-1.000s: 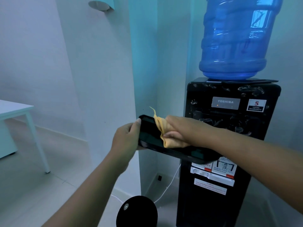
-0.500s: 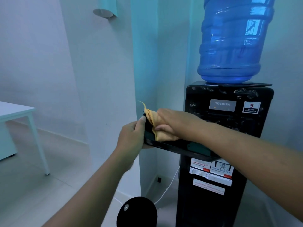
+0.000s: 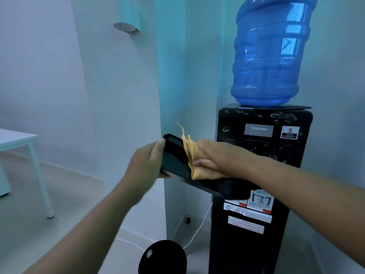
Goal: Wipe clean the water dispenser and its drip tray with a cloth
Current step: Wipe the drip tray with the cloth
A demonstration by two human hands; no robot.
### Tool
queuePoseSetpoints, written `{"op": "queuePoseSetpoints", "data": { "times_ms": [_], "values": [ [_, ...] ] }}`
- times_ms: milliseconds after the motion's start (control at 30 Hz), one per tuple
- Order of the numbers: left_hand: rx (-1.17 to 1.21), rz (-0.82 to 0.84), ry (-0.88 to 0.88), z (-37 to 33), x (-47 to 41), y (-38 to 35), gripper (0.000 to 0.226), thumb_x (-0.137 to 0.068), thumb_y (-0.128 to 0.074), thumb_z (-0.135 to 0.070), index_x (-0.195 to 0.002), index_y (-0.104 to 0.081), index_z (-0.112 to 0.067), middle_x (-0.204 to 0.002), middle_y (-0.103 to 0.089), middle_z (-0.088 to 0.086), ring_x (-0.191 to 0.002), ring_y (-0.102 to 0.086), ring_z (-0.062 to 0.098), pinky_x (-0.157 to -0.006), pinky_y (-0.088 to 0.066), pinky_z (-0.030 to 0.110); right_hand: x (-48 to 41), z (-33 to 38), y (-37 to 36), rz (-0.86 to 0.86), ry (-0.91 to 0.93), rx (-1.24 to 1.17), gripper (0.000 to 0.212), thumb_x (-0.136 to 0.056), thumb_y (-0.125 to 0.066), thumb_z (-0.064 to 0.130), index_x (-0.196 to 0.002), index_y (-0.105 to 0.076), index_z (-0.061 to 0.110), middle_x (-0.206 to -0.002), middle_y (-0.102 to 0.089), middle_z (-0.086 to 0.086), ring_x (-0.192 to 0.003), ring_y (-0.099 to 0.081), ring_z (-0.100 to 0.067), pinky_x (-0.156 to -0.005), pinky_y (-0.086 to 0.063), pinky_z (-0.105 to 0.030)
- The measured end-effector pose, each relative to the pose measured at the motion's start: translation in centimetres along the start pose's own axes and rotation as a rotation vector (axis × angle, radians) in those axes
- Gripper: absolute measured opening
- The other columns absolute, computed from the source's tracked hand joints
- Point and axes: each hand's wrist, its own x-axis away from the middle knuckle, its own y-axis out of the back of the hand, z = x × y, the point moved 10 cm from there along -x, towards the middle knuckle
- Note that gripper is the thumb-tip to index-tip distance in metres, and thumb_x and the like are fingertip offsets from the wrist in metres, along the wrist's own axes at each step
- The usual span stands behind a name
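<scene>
A black water dispenser (image 3: 258,230) stands at the right with a blue water bottle (image 3: 266,56) on top. In front of it, in mid-air, I hold the black drip tray (image 3: 173,155), tilted down to the right. My left hand (image 3: 146,163) grips the tray's left end, thumb on its upper edge. My right hand (image 3: 215,157) holds a crumpled yellow cloth (image 3: 190,153) and presses it onto the tray's inner face. The tray's right end is partly hidden behind my right forearm.
A white wall pillar (image 3: 128,115) rises just left of the dispenser. A white table (image 3: 17,141) stands at the far left. A round black object (image 3: 163,258) sits on the floor below my hands, beside a white cable (image 3: 197,232). A wall lamp (image 3: 127,18) hangs above.
My right hand with the cloth has slid a little to the right along the tray, uncovering more of its left end. The tray is tilted differently; my left hand keeps its grip.
</scene>
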Motion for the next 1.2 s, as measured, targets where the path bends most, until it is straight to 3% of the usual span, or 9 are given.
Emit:
{"op": "queuePoseSetpoints", "data": {
  "times_ms": [133, 333, 433, 533, 633, 800, 967, 1100, 1200],
  "values": [
    [0.003, -0.068, 0.077, 1.1, -0.4, 3.2, 0.041, -0.104, -0.041, -0.041, -0.095, -0.073, -0.016, -0.095, -0.073, 0.011, -0.076, -0.072, 0.020, -0.071, -0.063, 0.041, 2.3, -2.0, -0.6, 0.047, -0.019, -0.035, 0.035, -0.096, -0.045, 0.053, -0.091, -0.042, 0.018, -0.085, -0.048, 0.008, -0.078, -0.050, -0.016, -0.068, -0.037, -0.030],
    [-0.007, 0.107, -0.004, 0.5, 1.8, -2.3, 0.037, -0.106, -0.039, -0.034, -0.099, -0.074, -0.024, -0.088, -0.075, 0.004, -0.081, -0.071, 0.020, -0.067, -0.063, 0.039, 1.2, 1.7, 1.0, -0.146, -0.052, -0.159, 0.035, -0.099, -0.033, 0.053, -0.082, -0.035, 0.023, -0.073, -0.041, 0.013, -0.073, -0.044, -0.017, -0.065, -0.031, -0.034],
    [-0.081, 0.121, -0.035, -0.2, 0.9, -1.3, 0.038, -0.105, -0.040, -0.036, -0.098, -0.074, -0.019, -0.091, -0.075, 0.011, -0.083, -0.071, 0.025, -0.069, -0.063, 0.043, 1.9, 1.2, -0.3, -0.088, -0.083, -0.195, 0.036, -0.097, -0.031, 0.057, -0.078, -0.032, 0.026, -0.074, -0.045, 0.009, -0.072, -0.047, -0.020, -0.065, -0.035, -0.038],
    [-0.077, 0.044, 0.027, 0.5, -0.5, 1.9, 0.043, -0.104, -0.041, -0.042, -0.097, -0.073, -0.014, -0.094, -0.074, 0.014, -0.083, -0.071, 0.027, -0.071, -0.063, 0.043, 3.4, -0.4, -1.4, -0.033, -0.121, -0.204, 0.049, -0.090, -0.025, 0.066, -0.087, -0.040, 0.019, -0.083, -0.054, 0.005, -0.077, -0.055, -0.020, -0.074, -0.046, -0.043],
    [-0.103, 0.068, 0.047, 1.0, -0.2, 1.3, 0.044, -0.104, -0.041, -0.039, -0.097, -0.074, -0.011, -0.094, -0.073, 0.017, -0.085, -0.071, 0.029, -0.070, -0.063, 0.046, 3.3, 0.4, -2.1, -0.006, -0.116, -0.136, 0.042, -0.095, -0.027, 0.061, -0.090, -0.037, 0.021, -0.087, -0.046, 0.012, -0.076, -0.048, -0.015, -0.070, -0.039, -0.037],
    [-0.159, 0.194, -0.013, 0.7, 1.6, -3.6, 0.044, -0.105, -0.040, -0.037, -0.092, -0.073, -0.011, -0.091, -0.071, 0.019, -0.081, -0.070, 0.030, -0.068, -0.062, 0.047, 0.4, 3.1, 0.3, -0.280, -0.119, -0.163, 0.037, -0.100, -0.038, 0.047, -0.111, -0.046, 0.012, -0.110, -0.052, -0.005, -0.093, -0.056, -0.029, -0.070, -0.039, -0.038],
    [-0.096, 0.077, 0.054, 1.5, 0.1, 0.5, 0.045, -0.104, -0.041, -0.042, -0.096, -0.074, -0.012, -0.088, -0.074, 0.015, -0.078, -0.072, 0.026, -0.070, -0.063, 0.045, 3.1, 2.8, -1.4, -0.430, 0.053, 0.218, 0.034, -0.097, -0.034, 0.045, -0.102, -0.042, 0.013, -0.087, -0.056, -0.006, -0.066, -0.059, -0.023, -0.052, -0.051, -0.035],
    [-0.060, 0.096, 0.128, 2.9, 0.9, -0.4, 0.045, -0.104, -0.041, -0.041, -0.095, -0.074, -0.012, -0.085, -0.076, 0.011, -0.069, -0.073, 0.017, -0.068, -0.063, 0.042, 2.6, 2.0, -3.5, -0.388, 0.037, 0.286, 0.038, -0.099, -0.029, 0.042, -0.116, -0.038, 0.010, -0.092, -0.055, -0.010, -0.070, -0.057, -0.024, -0.058, -0.054, -0.040],
    [-0.057, 0.170, 0.110, 2.9, 2.2, -3.6, 0.048, -0.106, -0.039, -0.036, -0.094, -0.070, -0.003, -0.081, -0.073, 0.018, -0.063, -0.071, 0.016, -0.061, -0.062, 0.036, 0.6, 2.6, -4.6, -0.335, -0.023, 0.321, 0.058, -0.106, -0.008, 0.039, -0.147, -0.022, 0.000, -0.124, -0.051, -0.016, -0.095, -0.055, -0.029, -0.079, -0.052, -0.044]
  ]
}}
